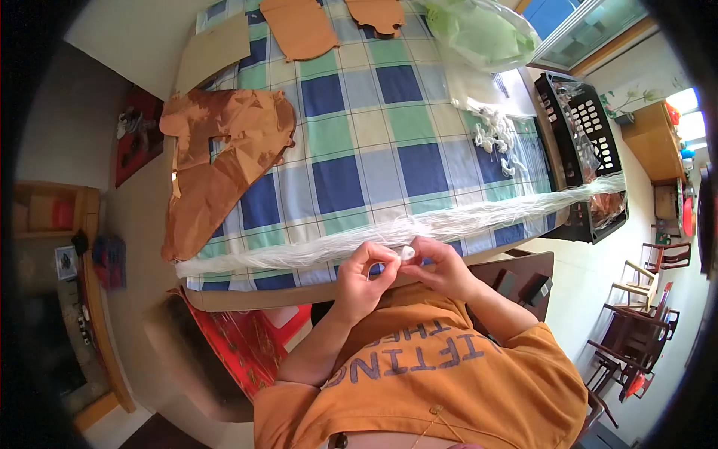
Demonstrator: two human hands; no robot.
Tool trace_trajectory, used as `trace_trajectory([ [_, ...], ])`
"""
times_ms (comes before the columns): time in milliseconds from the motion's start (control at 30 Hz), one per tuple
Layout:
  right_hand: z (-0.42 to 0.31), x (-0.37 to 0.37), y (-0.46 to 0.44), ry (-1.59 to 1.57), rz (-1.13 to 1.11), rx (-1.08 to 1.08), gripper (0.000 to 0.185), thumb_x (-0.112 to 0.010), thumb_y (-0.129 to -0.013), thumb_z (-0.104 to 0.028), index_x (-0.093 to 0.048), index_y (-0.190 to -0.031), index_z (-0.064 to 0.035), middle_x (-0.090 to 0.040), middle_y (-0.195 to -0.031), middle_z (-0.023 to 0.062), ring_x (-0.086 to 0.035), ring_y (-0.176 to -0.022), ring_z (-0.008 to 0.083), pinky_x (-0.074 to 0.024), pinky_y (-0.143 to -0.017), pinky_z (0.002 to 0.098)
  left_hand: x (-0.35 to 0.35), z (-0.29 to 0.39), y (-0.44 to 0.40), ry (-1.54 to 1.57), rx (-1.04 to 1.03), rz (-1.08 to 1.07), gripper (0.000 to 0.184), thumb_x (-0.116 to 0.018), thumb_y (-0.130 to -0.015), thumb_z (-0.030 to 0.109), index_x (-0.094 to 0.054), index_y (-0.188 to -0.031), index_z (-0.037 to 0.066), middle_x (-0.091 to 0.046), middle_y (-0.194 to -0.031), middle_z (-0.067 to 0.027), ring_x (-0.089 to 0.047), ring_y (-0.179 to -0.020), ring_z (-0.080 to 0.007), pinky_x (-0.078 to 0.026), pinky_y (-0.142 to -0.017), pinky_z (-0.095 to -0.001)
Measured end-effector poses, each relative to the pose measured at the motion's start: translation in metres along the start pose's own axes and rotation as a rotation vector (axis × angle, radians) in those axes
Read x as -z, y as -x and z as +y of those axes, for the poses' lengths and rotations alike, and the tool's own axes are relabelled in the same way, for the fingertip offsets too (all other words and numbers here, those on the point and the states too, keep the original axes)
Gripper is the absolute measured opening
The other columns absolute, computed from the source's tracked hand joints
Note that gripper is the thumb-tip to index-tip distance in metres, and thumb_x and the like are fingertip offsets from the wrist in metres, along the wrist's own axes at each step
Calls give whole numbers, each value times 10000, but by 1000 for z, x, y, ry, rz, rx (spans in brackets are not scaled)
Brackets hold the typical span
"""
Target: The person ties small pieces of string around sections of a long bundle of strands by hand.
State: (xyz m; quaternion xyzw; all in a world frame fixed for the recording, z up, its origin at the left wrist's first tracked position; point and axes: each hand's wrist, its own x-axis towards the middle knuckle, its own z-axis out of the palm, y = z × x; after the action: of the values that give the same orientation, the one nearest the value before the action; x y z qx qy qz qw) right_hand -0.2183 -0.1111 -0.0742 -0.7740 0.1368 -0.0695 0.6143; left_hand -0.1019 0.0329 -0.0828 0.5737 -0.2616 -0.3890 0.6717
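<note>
Both my hands meet above the near edge of the checked cloth. My left hand (366, 278) pinches a small white piece (406, 254) between thumb and forefinger. On the other side of that piece, my right hand (441, 266) grips it with its fingertips; what exactly it is cannot be made out. Just beyond my fingers, a long bundle of white strands (329, 243) stretches across the table from left to right. At the back right lies a small heap of knotted white pieces (493, 135).
Brown crinkled sheet (232, 142) on the left of the checked cloth (366, 127); brown cut pieces (299, 28) and a board (213, 54) behind. A green plastic bag (482, 34) is at the back right, black crates (583, 127) beside the right edge, chairs (636, 337) farther right.
</note>
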Motion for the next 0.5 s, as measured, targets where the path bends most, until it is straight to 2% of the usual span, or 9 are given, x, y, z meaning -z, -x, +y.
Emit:
trace_trajectory([
  [33,-5,1,0,76,80,38,128,-698,-792,-29,-609,-884,-35,-563,-799,59,-558,-746,194,-454,-653,309,1,0,-1,-130,-1,22,63,-614,-856,-25,-570,-882,12,-633,-904,-58,-593,-849,-111,-475,-794,-263],
  [67,-13,4,2,152,160,76,142,-700,-780,-22,-610,-888,-41,-564,-803,62,-559,-742,211,-453,-648,314,2,2,-3,-352,-27,15,178,-642,-846,13,-531,-985,17,-644,-893,-58,-602,-814,-112,-484,-760,-272],
  [100,-23,7,0,230,241,114,157,-702,-769,-14,-611,-893,-47,-565,-807,66,-560,-738,228,-453,-644,319,0,3,-3,-367,-36,21,226,-646,-835,5,-515,-1019,18,-646,-864,-75,-619,-789,-135,-491,-734,-282],
  [167,-36,13,-2,410,130,265,163,-700,-763,-77,-621,-905,-86,-547,-839,55,-541,-796,247,-438,-698,342,-5,4,-3,-397,-56,28,324,-653,-813,-10,-483,-1087,20,-648,-807,-109,-651,-741,-180,-506,-682,-301],
  [200,-45,11,-5,528,78,306,159,-699,-767,-102,-622,-907,-94,-541,-845,50,-536,-814,240,-432,-714,346,-4,4,-3,-423,-90,-64,454,-676,-794,1,-419,-1166,37,-651,-860,-130,-662,-791,-225,-510,-691,-321],
  [267,-46,7,-12,654,-23,308,171,-690,-775,-197,-626,-912,-117,-511,-858,34,-503,-873,224,-402,-772,355,-9,3,-3,-526,-127,-43,463,-686,-786,0,-422,-1165,36,-649,-880,-132,-661,-814,-228,-510,-707,-314],
  [367,-35,9,-22,612,-59,339,129,-701,-776,-100,-628,-882,-94,-526,-795,47,-529,-784,211,-418,-739,323,-10,-2,-1,-489,-120,-21,464,-695,-789,5,-424,-1165,37,-647,-880,-132,-658,-823,-212,-511,-729,-307],
  [467,-35,13,-24,89,-28,-22,81,-670,-817,-50,-611,-872,-56,-559,-801,38,-549,-766,154,-429,-724,277,-5,-6,3,-266,-23,-46,469,-692,-802,-2,-416,-1179,37,-653,-882,-117,-653,-835,-175,-514,-752,-306],
  [500,-25,13,-24,-47,6,-53,71,-661,-824,-36,-604,-867,-42,-569,-805,38,-551,-766,140,-433,-720,267,-4,-6,4,-177,16,-58,472,-690,-806,-6,-411,-1185,37,-655,-886,-110,-650,-842,-161,-516,-760,-306],
])
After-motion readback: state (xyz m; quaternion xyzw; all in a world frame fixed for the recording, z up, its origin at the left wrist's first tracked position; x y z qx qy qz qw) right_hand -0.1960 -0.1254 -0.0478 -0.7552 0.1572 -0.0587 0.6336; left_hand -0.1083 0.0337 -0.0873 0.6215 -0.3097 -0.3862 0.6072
